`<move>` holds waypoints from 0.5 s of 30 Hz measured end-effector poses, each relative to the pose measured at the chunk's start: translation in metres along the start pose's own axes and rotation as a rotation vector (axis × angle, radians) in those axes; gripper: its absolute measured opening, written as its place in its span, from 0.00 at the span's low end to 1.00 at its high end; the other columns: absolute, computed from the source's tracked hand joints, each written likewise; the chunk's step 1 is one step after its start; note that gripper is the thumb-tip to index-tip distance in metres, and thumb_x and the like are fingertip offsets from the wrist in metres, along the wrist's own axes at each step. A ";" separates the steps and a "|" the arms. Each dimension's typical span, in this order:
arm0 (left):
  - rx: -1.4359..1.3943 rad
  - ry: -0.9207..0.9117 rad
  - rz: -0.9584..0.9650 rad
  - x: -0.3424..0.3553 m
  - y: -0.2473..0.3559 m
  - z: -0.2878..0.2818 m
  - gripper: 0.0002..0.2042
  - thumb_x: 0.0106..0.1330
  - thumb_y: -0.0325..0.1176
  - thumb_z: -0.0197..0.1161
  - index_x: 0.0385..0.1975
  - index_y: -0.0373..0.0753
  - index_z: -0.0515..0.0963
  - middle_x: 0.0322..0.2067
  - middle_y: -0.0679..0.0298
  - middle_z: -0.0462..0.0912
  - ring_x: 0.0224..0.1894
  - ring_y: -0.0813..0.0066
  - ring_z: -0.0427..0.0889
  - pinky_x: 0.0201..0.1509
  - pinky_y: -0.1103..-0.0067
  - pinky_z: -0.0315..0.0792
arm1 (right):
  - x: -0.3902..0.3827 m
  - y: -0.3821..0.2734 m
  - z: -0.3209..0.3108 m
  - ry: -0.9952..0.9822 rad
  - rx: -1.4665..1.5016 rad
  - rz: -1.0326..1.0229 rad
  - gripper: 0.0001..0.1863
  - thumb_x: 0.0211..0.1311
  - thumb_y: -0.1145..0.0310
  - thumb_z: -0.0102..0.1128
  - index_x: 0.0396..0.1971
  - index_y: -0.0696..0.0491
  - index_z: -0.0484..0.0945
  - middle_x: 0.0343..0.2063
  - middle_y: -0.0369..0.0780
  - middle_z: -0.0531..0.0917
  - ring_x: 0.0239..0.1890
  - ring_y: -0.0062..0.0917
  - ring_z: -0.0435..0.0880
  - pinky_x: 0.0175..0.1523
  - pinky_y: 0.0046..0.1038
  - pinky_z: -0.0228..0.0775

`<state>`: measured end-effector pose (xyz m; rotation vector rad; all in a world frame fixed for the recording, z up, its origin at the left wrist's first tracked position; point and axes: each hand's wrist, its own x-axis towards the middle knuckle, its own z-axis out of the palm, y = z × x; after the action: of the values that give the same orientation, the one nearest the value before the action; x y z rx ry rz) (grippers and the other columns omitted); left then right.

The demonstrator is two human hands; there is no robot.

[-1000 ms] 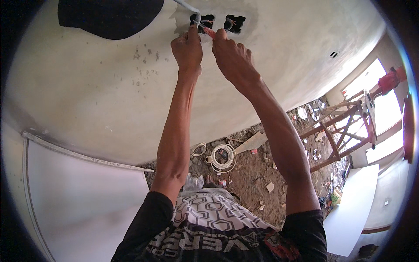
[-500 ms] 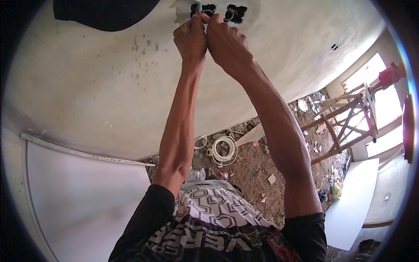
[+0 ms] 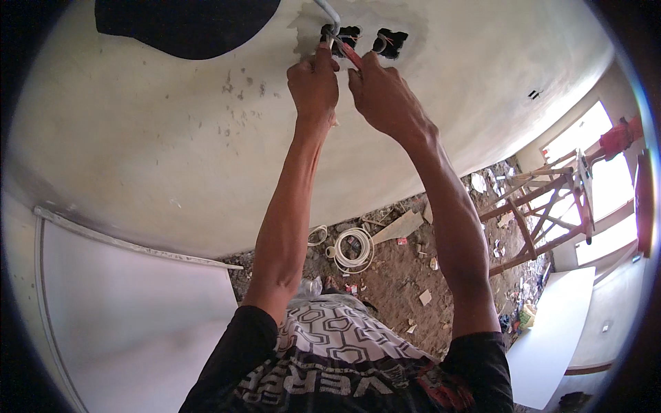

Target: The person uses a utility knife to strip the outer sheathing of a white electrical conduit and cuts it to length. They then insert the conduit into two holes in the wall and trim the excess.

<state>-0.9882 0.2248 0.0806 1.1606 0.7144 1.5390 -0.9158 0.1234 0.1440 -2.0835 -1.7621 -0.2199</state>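
Observation:
Both arms reach up to a pale plastered wall [image 3: 186, 158]. My right hand [image 3: 389, 100] is closed around the red handles of pliers [image 3: 351, 55], whose metal jaws point up and left to a cable. That whitish cable [image 3: 328, 9] hangs from the top edge and bends down in front of the left wall opening [image 3: 352, 33]. My left hand [image 3: 315, 86] pinches the cable's lower part just below the bend. To the right, a second square opening [image 3: 392, 45] shows thin wires inside. The exact meeting point of jaws and cable is too small to make out.
A coil of white cable [image 3: 352, 251] lies on the dirt floor [image 3: 392, 289] among debris and board scraps. At right stands a wooden trestle [image 3: 544, 206], with a white panel [image 3: 558, 330] leaning below. Another white panel [image 3: 138, 310] is at left. A dark shape [image 3: 186, 27] covers the upper left.
The view has shifted upward, showing more of the wall openings. My hands have drawn slightly apart, so the red pliers and the bent cable show more plainly.

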 end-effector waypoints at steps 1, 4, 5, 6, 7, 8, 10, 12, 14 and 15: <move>-0.050 -0.016 -0.048 -0.001 -0.001 0.000 0.24 0.73 0.45 0.57 0.18 0.31 0.78 0.14 0.63 0.75 0.18 0.72 0.72 0.27 0.70 0.66 | -0.002 0.001 -0.002 -0.003 -0.030 0.001 0.14 0.74 0.64 0.49 0.45 0.62 0.68 0.29 0.55 0.85 0.35 0.54 0.87 0.39 0.51 0.80; -0.114 -0.062 -0.124 -0.012 0.003 -0.001 0.23 0.74 0.45 0.58 0.21 0.31 0.78 0.14 0.61 0.75 0.18 0.69 0.73 0.27 0.69 0.66 | -0.004 0.008 0.001 0.067 -0.125 -0.055 0.11 0.73 0.65 0.49 0.41 0.59 0.68 0.24 0.50 0.85 0.30 0.49 0.88 0.32 0.47 0.82; -0.124 -0.076 -0.137 -0.015 0.005 0.000 0.23 0.74 0.44 0.58 0.22 0.31 0.78 0.14 0.60 0.76 0.18 0.68 0.73 0.27 0.68 0.66 | -0.005 0.012 0.004 0.103 -0.160 -0.084 0.10 0.73 0.65 0.50 0.40 0.58 0.67 0.23 0.48 0.85 0.28 0.47 0.88 0.30 0.47 0.82; 0.013 -0.053 -0.050 -0.015 0.003 0.001 0.22 0.74 0.44 0.57 0.23 0.30 0.77 0.15 0.59 0.76 0.19 0.67 0.73 0.28 0.67 0.67 | -0.004 0.016 0.008 0.155 -0.215 -0.115 0.10 0.73 0.65 0.50 0.40 0.57 0.67 0.22 0.47 0.84 0.27 0.46 0.88 0.28 0.45 0.82; 0.150 -0.029 0.038 -0.015 0.001 0.003 0.22 0.75 0.44 0.57 0.24 0.30 0.77 0.15 0.57 0.77 0.19 0.66 0.74 0.28 0.67 0.67 | -0.004 0.021 0.011 0.207 -0.271 -0.147 0.09 0.73 0.65 0.50 0.39 0.57 0.67 0.21 0.46 0.84 0.25 0.45 0.88 0.26 0.44 0.81; 0.288 -0.003 0.128 -0.016 0.002 0.004 0.21 0.75 0.43 0.57 0.24 0.30 0.77 0.16 0.56 0.77 0.19 0.64 0.74 0.28 0.66 0.67 | -0.004 0.024 0.013 0.258 -0.324 -0.182 0.09 0.74 0.65 0.50 0.39 0.56 0.67 0.21 0.45 0.84 0.24 0.43 0.88 0.24 0.43 0.81; 0.307 0.056 0.245 -0.022 0.004 0.006 0.21 0.75 0.43 0.57 0.24 0.30 0.77 0.16 0.52 0.77 0.19 0.61 0.74 0.30 0.64 0.68 | -0.004 0.027 0.015 0.298 -0.346 -0.204 0.09 0.73 0.65 0.51 0.38 0.55 0.67 0.19 0.44 0.83 0.23 0.41 0.88 0.23 0.41 0.81; 0.241 0.071 0.269 -0.020 0.002 0.006 0.21 0.75 0.42 0.56 0.24 0.31 0.76 0.16 0.53 0.77 0.19 0.62 0.74 0.29 0.64 0.68 | -0.003 0.026 0.014 0.281 -0.323 -0.185 0.10 0.74 0.63 0.50 0.40 0.54 0.67 0.20 0.45 0.83 0.24 0.44 0.87 0.24 0.45 0.79; 0.093 0.028 0.195 -0.014 -0.001 0.007 0.19 0.75 0.40 0.56 0.23 0.32 0.76 0.15 0.57 0.77 0.17 0.66 0.73 0.25 0.68 0.67 | -0.003 0.024 0.012 0.204 -0.250 -0.112 0.12 0.77 0.61 0.47 0.44 0.54 0.64 0.25 0.50 0.84 0.29 0.53 0.86 0.29 0.53 0.76; -0.072 -0.012 0.015 -0.014 0.005 0.005 0.18 0.75 0.40 0.56 0.24 0.34 0.76 0.15 0.61 0.74 0.16 0.70 0.71 0.23 0.71 0.64 | -0.003 0.025 0.011 0.202 -0.261 -0.115 0.12 0.77 0.61 0.48 0.44 0.54 0.64 0.25 0.50 0.84 0.29 0.53 0.86 0.29 0.53 0.76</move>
<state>-0.9856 0.2094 0.0826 1.1231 0.6384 1.5570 -0.8937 0.1216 0.1282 -2.0471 -1.8096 -0.7018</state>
